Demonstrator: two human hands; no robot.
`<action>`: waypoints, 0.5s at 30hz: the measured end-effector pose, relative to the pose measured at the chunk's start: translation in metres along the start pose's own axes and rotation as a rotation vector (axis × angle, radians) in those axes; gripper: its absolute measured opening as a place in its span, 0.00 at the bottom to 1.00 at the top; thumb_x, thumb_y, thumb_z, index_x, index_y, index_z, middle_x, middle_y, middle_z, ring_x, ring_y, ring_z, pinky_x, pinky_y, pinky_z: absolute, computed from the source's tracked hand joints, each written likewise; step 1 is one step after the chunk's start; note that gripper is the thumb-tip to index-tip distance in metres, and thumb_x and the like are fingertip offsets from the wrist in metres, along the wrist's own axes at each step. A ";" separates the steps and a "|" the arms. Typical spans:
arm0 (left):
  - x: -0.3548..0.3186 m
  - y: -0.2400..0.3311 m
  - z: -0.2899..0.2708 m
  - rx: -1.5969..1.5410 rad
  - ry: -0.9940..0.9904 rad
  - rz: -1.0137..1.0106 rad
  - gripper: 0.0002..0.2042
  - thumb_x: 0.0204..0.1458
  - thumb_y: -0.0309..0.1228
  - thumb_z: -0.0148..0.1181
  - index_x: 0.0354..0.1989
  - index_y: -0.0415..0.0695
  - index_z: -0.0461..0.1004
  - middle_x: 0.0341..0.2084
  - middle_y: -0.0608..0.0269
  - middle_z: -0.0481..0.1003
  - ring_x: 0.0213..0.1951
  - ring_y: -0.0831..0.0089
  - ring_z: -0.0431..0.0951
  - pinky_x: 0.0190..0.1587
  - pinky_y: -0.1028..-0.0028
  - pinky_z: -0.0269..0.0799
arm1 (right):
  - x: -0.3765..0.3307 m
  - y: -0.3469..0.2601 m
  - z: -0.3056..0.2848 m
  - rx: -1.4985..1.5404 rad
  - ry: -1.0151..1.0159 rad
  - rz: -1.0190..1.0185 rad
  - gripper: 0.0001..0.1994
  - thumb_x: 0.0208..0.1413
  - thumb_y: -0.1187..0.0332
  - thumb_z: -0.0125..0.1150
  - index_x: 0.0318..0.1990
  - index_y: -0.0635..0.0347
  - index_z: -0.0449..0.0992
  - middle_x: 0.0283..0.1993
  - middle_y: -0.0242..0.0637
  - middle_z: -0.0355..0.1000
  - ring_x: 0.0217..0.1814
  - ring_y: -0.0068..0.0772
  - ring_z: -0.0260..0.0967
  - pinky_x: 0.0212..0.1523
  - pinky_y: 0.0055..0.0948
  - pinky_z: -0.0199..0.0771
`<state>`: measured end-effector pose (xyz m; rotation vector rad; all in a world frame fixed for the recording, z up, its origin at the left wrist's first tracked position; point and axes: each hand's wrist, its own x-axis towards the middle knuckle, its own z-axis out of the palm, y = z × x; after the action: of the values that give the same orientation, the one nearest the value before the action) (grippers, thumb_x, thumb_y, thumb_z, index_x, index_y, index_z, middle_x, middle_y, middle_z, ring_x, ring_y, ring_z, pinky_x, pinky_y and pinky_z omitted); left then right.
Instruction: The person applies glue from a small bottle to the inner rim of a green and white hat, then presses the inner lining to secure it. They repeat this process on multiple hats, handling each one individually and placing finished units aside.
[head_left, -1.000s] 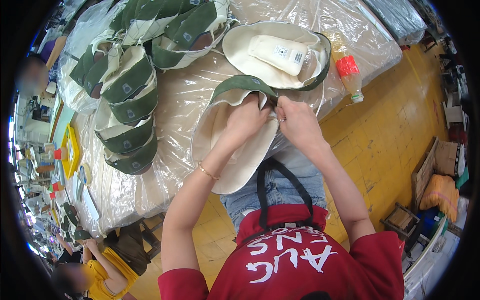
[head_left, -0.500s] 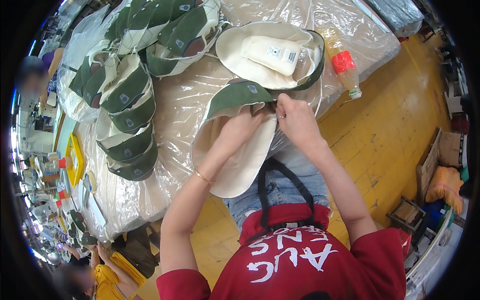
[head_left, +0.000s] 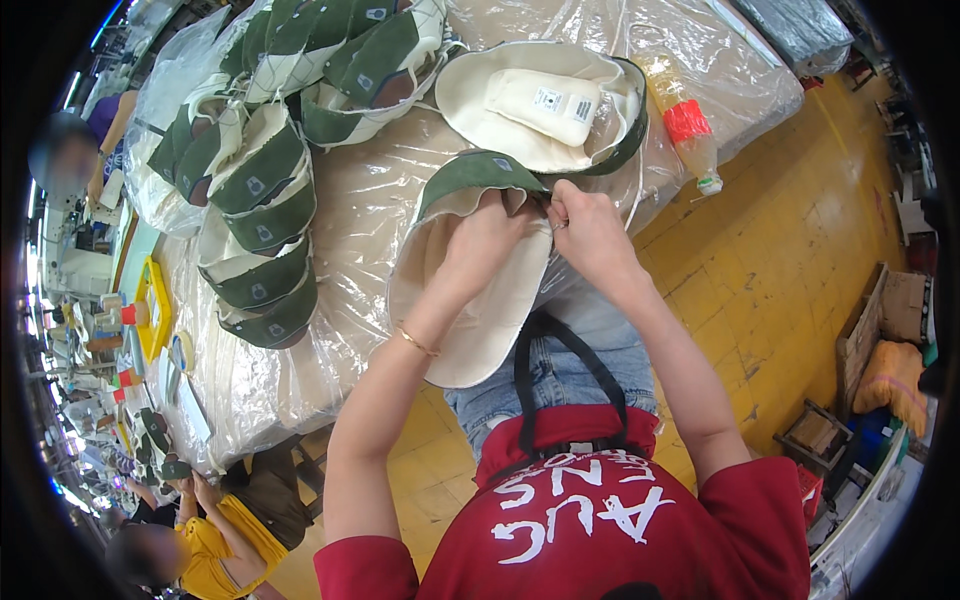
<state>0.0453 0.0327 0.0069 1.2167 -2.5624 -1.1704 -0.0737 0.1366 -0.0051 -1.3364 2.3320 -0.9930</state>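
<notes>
Green stack: finished caps (head_left: pixel 262 240) lie nested at the left on the plastic-covered table (head_left: pixel 350 215).
Left hand (head_left: pixel 487 235): fingers closed, gripping the cream lining of the cap in work (head_left: pixel 470 290), at the table's near edge.
Right hand (head_left: pixel 590 228): fingertips pinching the green brim seam.
Technique: likely best to keep both grips close and the fabric taut.
Far right: bottle (head_left: pixel 685 130) beside an upturned cap (head_left: pixel 545 105).

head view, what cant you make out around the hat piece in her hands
- Left hand fingertips: tucked inside the cream and green hat piece, head view.
- What the right hand pinches: too small, covered by its fingers.
- Hat piece's lower underside: hangs over the plastic-covered table edge, facing away.
- Bottle contents: glare, fisheye bend.
</notes>
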 end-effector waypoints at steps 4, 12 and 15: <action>-0.002 0.001 0.008 -0.072 0.026 0.068 0.22 0.57 0.43 0.58 0.47 0.35 0.66 0.33 0.37 0.76 0.40 0.42 0.77 0.40 0.55 0.74 | -0.004 0.000 0.006 -0.033 0.013 0.003 0.04 0.54 0.77 0.56 0.31 0.67 0.67 0.26 0.55 0.72 0.33 0.62 0.71 0.35 0.52 0.69; 0.008 0.010 0.013 -0.017 0.015 -0.023 0.24 0.57 0.44 0.56 0.49 0.34 0.65 0.42 0.36 0.74 0.45 0.39 0.75 0.46 0.54 0.71 | -0.008 0.003 0.011 0.027 0.025 0.010 0.04 0.54 0.78 0.55 0.31 0.66 0.66 0.26 0.54 0.71 0.33 0.61 0.71 0.35 0.52 0.68; 0.008 0.014 0.003 -0.040 -0.017 -0.065 0.27 0.55 0.45 0.57 0.52 0.33 0.65 0.44 0.36 0.74 0.47 0.39 0.74 0.48 0.56 0.70 | -0.007 0.006 0.014 0.079 0.042 0.020 0.04 0.54 0.78 0.55 0.31 0.66 0.66 0.25 0.54 0.71 0.33 0.61 0.71 0.34 0.52 0.68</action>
<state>0.0297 0.0341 0.0120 1.2955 -2.5164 -1.2434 -0.0659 0.1385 -0.0200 -1.2714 2.3061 -1.1051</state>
